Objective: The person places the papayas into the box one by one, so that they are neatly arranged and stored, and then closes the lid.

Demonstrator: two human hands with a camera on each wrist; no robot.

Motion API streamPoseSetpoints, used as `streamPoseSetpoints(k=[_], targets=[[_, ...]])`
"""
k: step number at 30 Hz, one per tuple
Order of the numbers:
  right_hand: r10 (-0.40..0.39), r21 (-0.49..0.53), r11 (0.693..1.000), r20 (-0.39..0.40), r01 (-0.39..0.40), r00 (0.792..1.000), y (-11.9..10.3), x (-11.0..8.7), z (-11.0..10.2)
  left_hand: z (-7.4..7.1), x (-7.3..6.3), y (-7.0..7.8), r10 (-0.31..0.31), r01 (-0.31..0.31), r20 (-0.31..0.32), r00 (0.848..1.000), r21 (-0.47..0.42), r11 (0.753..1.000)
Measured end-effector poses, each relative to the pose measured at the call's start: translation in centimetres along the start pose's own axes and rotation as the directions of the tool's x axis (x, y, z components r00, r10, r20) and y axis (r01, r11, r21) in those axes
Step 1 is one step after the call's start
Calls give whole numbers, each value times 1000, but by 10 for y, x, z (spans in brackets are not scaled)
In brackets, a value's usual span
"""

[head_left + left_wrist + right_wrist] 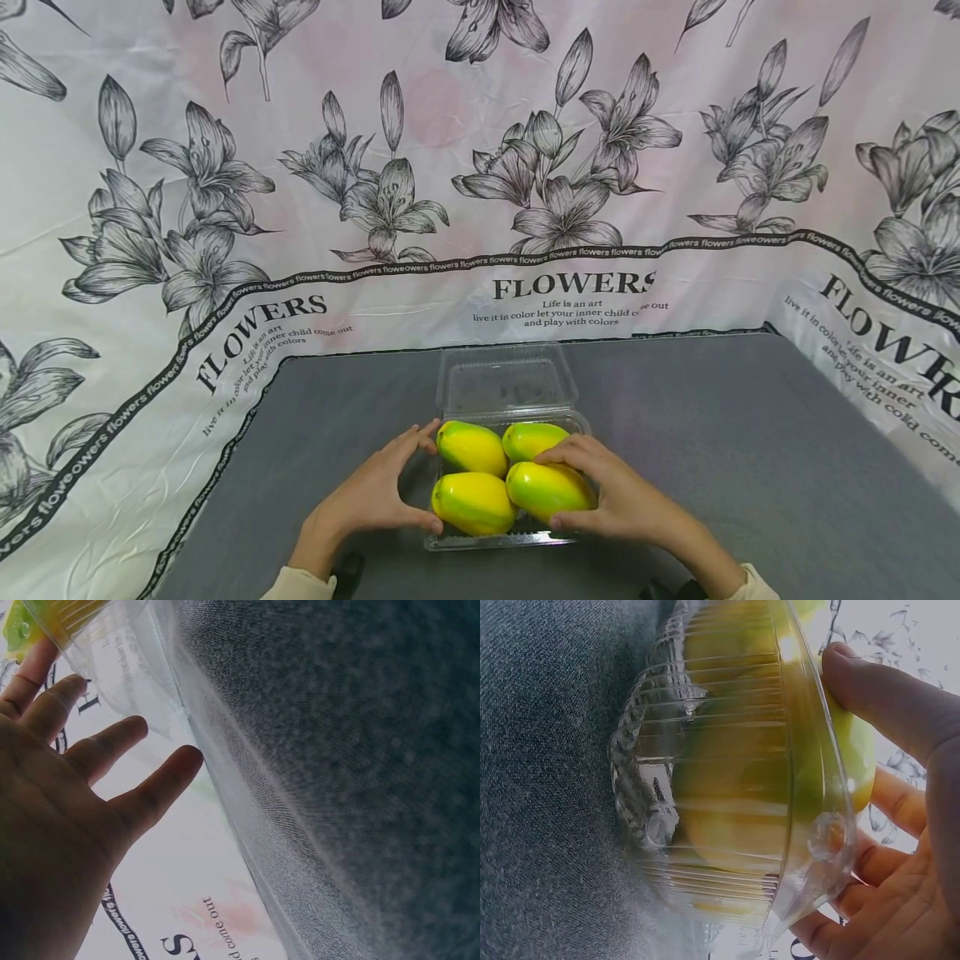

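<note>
Several yellow-green mangoes lie in a clear plastic clamshell box (pixel 501 542), in two rows. My right hand (pixel 626 498) holds the front right mango (pixel 551 490), thumb at its near side and fingers over its far side. From the right wrist view, that mango (pixel 861 754) rises above the box's ribbed wall (pixel 735 750). At the box's left side is my left hand (pixel 375 492), fingers spread, thumb near the front left mango (pixel 472 504) and fingertips by the back left mango (pixel 472 447). The back right mango (pixel 534 440) is partly hidden by my right fingers.
The box's clear lid (pixel 506 379) stands folded back behind it, hinged at the far edge. Under everything is a grey cloth-covered table (pixel 697 417). A white curtain (pixel 420 308) with printed flowers and lettering rises along the table's back and sides.
</note>
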State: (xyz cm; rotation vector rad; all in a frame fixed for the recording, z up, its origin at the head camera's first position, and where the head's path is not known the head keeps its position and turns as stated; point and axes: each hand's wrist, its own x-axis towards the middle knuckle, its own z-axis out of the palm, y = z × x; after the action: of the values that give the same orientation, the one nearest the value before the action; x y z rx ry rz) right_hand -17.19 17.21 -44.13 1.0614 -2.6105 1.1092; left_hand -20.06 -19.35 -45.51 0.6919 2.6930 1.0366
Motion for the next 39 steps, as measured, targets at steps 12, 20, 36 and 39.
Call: streamPoseSetpoints(k=[12, 20, 36, 39], targets=[[-40, -37, 999, -8, 40, 999, -1, 0, -1, 0, 0, 1, 4, -4, -1, 1000, -4, 1000], [-58, -35, 998, -69, 55, 996, 4, 0, -3, -1, 1, 1, 10, -10, -1, 1000, 1, 1000], [230, 55, 973, -236, -223, 944, 42, 12, -26, 1, 0, 1, -6, 6, -3, 1000, -2, 1000], [311, 102, 950, -227, -295, 923, 53, 17, -30, 1, 0, 1, -10, 10, -4, 1000, 1, 1000]])
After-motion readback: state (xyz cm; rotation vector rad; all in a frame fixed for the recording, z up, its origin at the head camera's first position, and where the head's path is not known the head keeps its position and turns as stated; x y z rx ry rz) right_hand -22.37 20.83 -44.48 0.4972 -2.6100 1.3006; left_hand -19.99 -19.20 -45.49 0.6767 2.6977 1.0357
